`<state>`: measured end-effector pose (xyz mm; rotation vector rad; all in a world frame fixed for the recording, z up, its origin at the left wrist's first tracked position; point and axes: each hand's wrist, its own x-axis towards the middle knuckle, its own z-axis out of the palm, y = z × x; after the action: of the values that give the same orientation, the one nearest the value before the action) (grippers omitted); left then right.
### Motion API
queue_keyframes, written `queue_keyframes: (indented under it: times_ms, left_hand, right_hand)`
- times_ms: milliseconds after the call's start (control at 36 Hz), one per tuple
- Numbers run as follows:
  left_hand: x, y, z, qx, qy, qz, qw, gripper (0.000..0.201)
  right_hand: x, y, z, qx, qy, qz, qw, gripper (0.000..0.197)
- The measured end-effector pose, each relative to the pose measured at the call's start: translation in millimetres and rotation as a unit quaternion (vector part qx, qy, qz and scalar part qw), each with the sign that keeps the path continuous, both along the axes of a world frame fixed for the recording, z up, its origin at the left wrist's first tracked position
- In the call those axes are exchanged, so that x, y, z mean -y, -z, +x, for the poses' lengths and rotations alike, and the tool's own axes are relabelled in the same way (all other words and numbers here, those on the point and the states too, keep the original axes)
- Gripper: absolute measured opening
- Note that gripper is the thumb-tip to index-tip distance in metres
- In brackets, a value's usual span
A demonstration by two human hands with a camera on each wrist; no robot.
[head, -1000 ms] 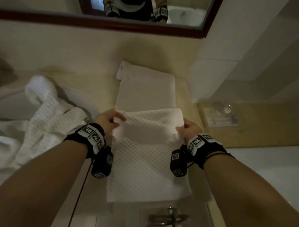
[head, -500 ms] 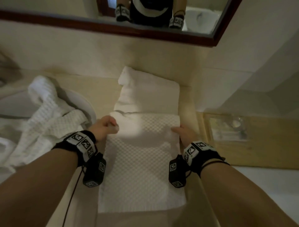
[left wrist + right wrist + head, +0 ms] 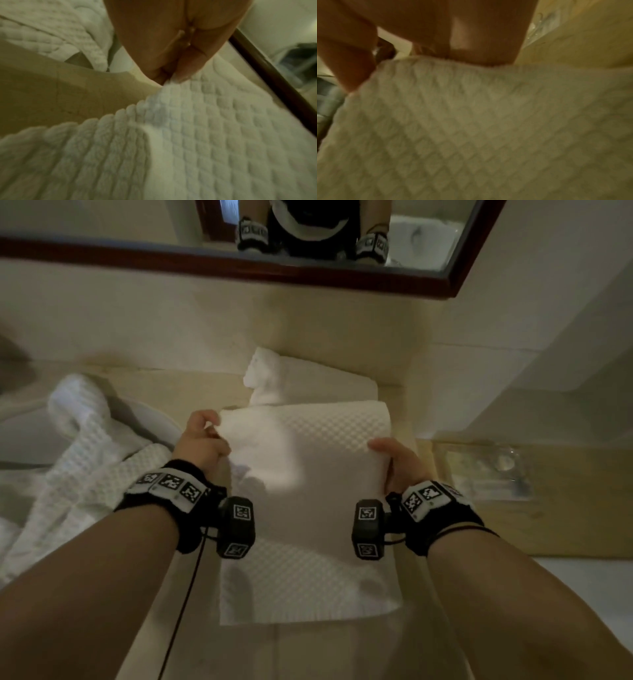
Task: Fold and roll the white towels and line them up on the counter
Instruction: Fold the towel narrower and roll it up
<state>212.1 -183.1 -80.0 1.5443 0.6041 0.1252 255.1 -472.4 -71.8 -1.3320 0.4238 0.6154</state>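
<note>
Heap: a bumpy white waffle cloth [image 3: 78,460] lies in a loose pile well to the left of the left hand, half over a round white sink [image 3: 156,419]. I think it waits there for its turn.
Left hand: the left hand [image 3: 202,440] has its fingers curled, pinching the left edge of the towel's lifted end. Holding the edge keeps that side straight.
Towel: the long white waffle-weave towel [image 3: 308,559] lies flat on the beige stone counter [image 3: 404,422] between the two hands. Its far end is lifted and bent over, so I think a fold or roll is just starting.
Folded towel: a smooth white folded towel [image 3: 325,385] lies just past the fingertips, partly under the bent end.
Right hand: the right hand [image 3: 400,463] grips the right edge, thumb on top.
Tray: a clear shiny tray [image 3: 486,470] sits to the right of the right hand, out of the way.
</note>
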Motion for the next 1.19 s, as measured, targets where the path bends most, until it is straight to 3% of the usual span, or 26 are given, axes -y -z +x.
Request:
queue_keyframes:
  times_ms: [56, 111, 194, 250, 306, 417, 500, 611, 722, 861, 944, 1000, 1194]
  left_hand:
    - [2, 2, 3, -0.029, -0.02, -0.071, 0.997, 0.044]
    - [5, 4, 6, -0.068, -0.016, -0.111, 0.991, 0.01]
    - [4, 9, 21, -0.143, 0.001, -0.027, 0.989, 0.063]
    - [7, 6, 29, -0.158, -0.007, 0.071, 0.985, 0.066]
    - [8, 8, 35, -0.143, -0.015, 0.096, 0.985, 0.054]
    - [15, 10, 30, -0.11, 0.005, 0.056, 0.992, 0.068]
    - [20, 9, 17, -0.104, 0.052, 0.136, 0.984, 0.071]
    - [22, 1, -3, -0.133, 0.098, 0.274, 0.948, 0.083]
    - [27, -10, -32, -0.177, 0.128, 0.373, 0.902, 0.079]
    - [39, -17, -69, -0.171, 0.227, 0.405, 0.869, 0.067]
    - [55, -17, -100, -0.149, 0.302, 0.446, 0.829, 0.064]
    - [65, -14, -126, -0.142, 0.34, 0.47, 0.802, 0.063]
    - [72, 3, -209, -0.146, 0.447, 0.529, 0.706, 0.056]
  right_hand:
    - [2, 11, 2, 0.02, -0.035, -0.11, 0.993, 0.039]
    - [3, 19, 2, 0.022, -0.084, -0.183, 0.979, 0.016]
    - [4, 24, 8, -0.016, -0.093, -0.18, 0.979, 0.035]
    - [2, 26, 14, -0.045, -0.065, -0.163, 0.983, 0.064]
    - [2, 27, 19, -0.017, -0.071, -0.206, 0.976, 0.077]
    - [3, 20, 14, 0.081, -0.123, -0.332, 0.932, 0.051]
    - [8, 18, -2, 0.117, -0.137, -0.37, 0.911, 0.045]
    - [15, 22, -31, 0.153, -0.141, -0.395, 0.895, 0.047]
    - [19, 19, -52, 0.17, -0.141, -0.421, 0.88, 0.055]
    - [17, -1, -87, 0.236, -0.226, -0.532, 0.781, 0.059]
    - [13, -7, -121, 0.28, -0.34, -0.545, 0.713, 0.054]
    - [10, -3, -147, 0.281, -0.389, -0.545, 0.687, 0.055]
    - [13, 18, -224, 0.275, -0.4, -0.547, 0.682, 0.062]
